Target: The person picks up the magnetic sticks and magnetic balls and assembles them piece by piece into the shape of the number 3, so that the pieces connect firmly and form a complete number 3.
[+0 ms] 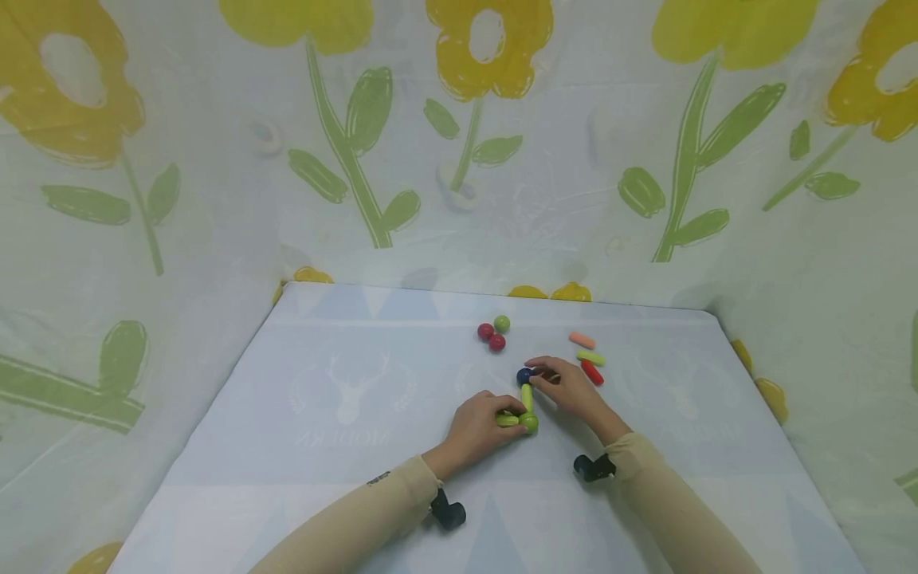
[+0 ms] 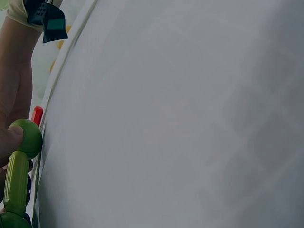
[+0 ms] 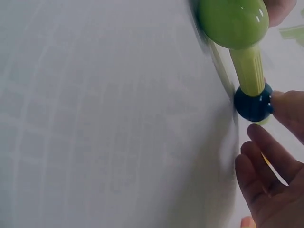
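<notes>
In the head view, my left hand (image 1: 482, 422) grips a yellow-green ridged rod (image 1: 507, 420) that joins a green ball (image 1: 529, 422). A digit presses on this ball in the left wrist view, where another green piece (image 2: 13, 220) shows at the rod's lower end. From the ball a second yellow-green rod (image 1: 527, 397) runs to a dark blue ball (image 1: 525, 376). My right hand (image 1: 566, 388) pinches that blue ball; in the right wrist view its thumb (image 3: 289, 108) lies on the ball's side and the other fingers curve below. A bit of yellow-green shows behind the blue ball.
Two red balls (image 1: 485, 332) and a loose green ball (image 1: 502, 324) lie farther back on the white table (image 1: 430, 351). Right of my right hand lie an orange rod (image 1: 582, 340), a yellow-green rod (image 1: 591, 358) and a red rod (image 1: 592, 372). Flowered curtains (image 1: 545, 199) surround the table.
</notes>
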`<state>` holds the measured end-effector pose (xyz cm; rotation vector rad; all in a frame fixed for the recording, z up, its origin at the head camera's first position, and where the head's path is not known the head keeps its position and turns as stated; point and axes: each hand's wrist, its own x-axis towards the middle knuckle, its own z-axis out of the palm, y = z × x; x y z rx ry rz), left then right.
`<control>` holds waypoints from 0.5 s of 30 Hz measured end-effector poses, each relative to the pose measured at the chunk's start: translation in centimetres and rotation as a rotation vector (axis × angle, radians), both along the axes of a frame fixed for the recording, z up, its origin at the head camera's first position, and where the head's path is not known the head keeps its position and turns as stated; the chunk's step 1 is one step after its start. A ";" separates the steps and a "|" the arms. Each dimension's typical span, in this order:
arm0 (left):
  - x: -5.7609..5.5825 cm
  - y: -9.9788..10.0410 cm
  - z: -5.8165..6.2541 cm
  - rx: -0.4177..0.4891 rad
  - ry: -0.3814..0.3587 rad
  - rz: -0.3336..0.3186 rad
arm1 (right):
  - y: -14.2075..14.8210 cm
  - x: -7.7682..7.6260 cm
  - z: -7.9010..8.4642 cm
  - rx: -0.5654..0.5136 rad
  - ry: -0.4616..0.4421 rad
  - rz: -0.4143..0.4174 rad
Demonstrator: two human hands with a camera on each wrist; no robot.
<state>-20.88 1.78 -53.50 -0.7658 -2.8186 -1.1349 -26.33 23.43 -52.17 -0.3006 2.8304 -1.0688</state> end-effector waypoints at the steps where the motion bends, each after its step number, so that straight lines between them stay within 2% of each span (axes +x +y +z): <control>1: 0.0 0.0 0.0 0.000 -0.001 -0.001 | 0.2 0.1 0.0 0.002 0.010 -0.007; 6: 0.0 0.1 -0.1 -0.004 -0.020 0.000 | 1.5 0.3 0.5 0.050 0.090 -0.061; 9: 0.0 0.1 -0.1 -0.005 -0.026 0.002 | 2.5 0.3 1.0 0.076 0.129 -0.123; 15: 0.1 0.0 -0.2 -0.001 -0.007 0.001 | 4.6 0.2 1.3 0.115 0.151 -0.245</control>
